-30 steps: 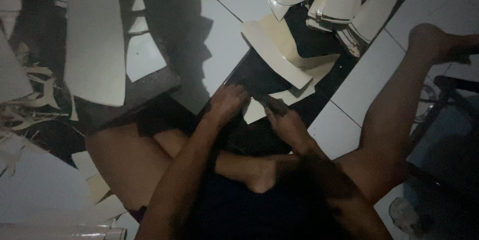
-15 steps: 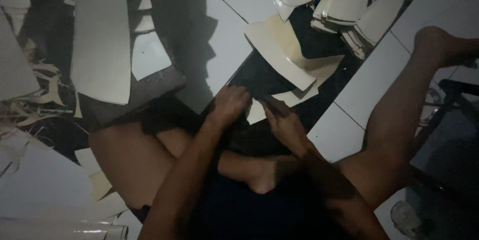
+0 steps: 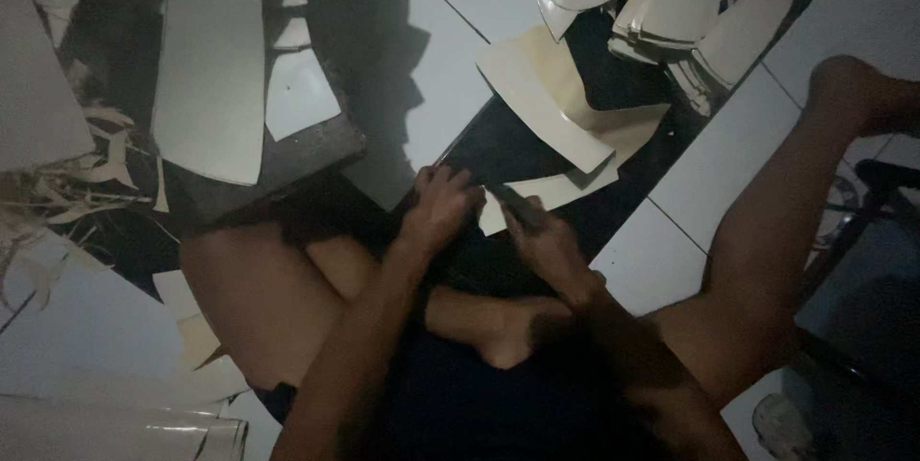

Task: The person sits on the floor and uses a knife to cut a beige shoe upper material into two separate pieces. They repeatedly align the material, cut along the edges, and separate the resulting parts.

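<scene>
I sit on a tiled floor in dim light with my legs folded. My left hand (image 3: 443, 204) presses down on a dark sheet (image 3: 498, 149) lying in front of me, fingers curled over its near edge. My right hand (image 3: 541, 236) is closed around a thin dark tool (image 3: 513, 202) whose tip points up and left toward the sheet, close beside my left hand. Cream-coloured cut pieces (image 3: 546, 106) lie just beyond the dark sheet, partly over it.
A long pale panel (image 3: 211, 58) and smaller pale offcuts (image 3: 297, 92) lie at the upper left on a dark board (image 3: 287, 159). Stacks of curved pale pieces (image 3: 690, 11) sit at the upper right. Scraps (image 3: 86, 173) litter the left. A dark frame (image 3: 862, 231) stands at the right.
Both hands stay at the dark sheet; the view has shifted slightly and my right hand has edged a little along the sheet with the tool.
</scene>
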